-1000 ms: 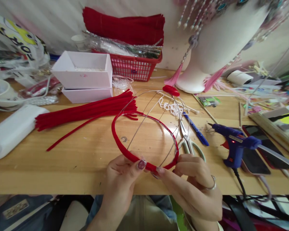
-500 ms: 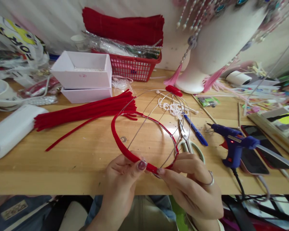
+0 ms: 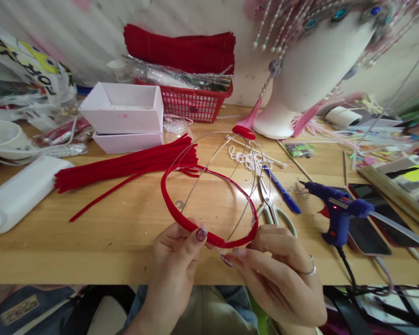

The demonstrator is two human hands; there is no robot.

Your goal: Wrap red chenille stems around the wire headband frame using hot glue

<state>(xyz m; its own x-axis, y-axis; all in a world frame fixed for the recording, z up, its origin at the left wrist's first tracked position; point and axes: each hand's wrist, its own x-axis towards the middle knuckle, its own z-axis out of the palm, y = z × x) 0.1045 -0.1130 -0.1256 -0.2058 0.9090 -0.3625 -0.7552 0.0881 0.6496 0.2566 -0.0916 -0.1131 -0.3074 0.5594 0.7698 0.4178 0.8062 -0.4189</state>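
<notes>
A wire frame [image 3: 212, 163] shaped like an open dome has a red fuzzy strip, like a chenille stem, along its base ring [image 3: 171, 204]. A red padded piece [image 3: 243, 132] sits at its top. My left hand [image 3: 178, 260] pinches the near side of the ring between thumb and fingers. Just below the ring's near right side, my right hand [image 3: 275, 270] has its thumb and finger drawn together. Whether anything lies between those fingertips cannot be made out. Behind the ring lies a bundle of red chenille stems [image 3: 125, 163], with one stem [image 3: 104, 197] loose in front.
Scissors [image 3: 270, 209], a blue pen [image 3: 282, 190] and pearl strings [image 3: 246, 158] lie right of the frame. A blue glue gun [image 3: 338, 209] rests near phones [image 3: 368, 237]. White boxes [image 3: 125, 114], a red basket [image 3: 195, 102] and a mannequin head [image 3: 307, 79] stand behind.
My right thumb and finger have come off the ring's near edge and now sit slightly below it. My left hand still grips the ring. The camera view has shifted a little.
</notes>
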